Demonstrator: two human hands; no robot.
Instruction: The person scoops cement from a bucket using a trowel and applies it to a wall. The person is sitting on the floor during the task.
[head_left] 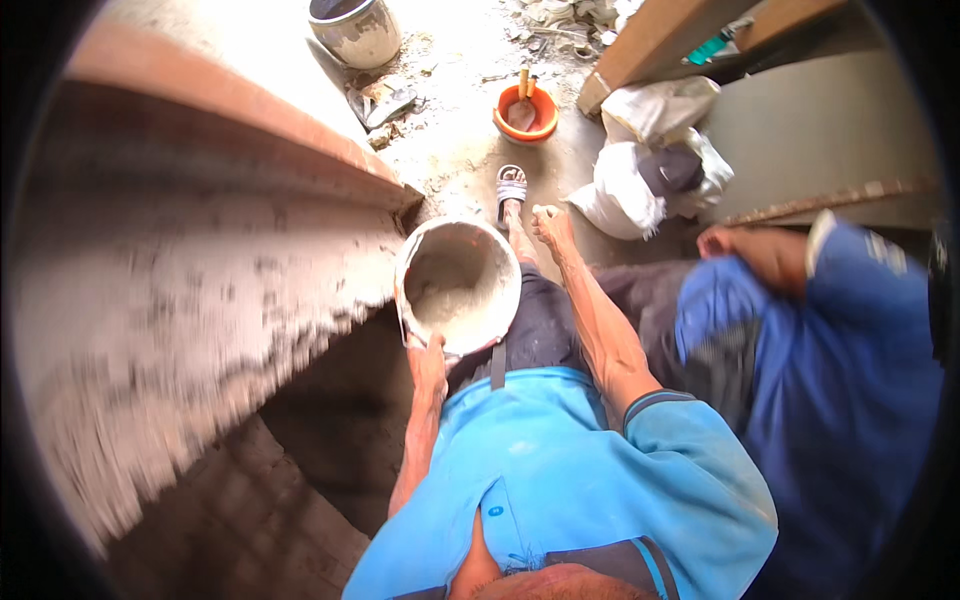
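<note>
While left hand (pixel 430 370) grips bucket (pixel 478 262), ledge edge (pixel 372 245) is near; right hand (pixel 550 226) apart.

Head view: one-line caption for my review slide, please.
Left hand gripping a white bucket at its rim, right hand curled and apart from it, orange bucket standing beyond.

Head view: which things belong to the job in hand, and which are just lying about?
In the job:
white bucket holding greyish material, gripped by the left hand
probably the orange bucket with its yellow-handled tools

Apparently lying about:
white sacks
stained bucket, top left
scattered debris
</note>
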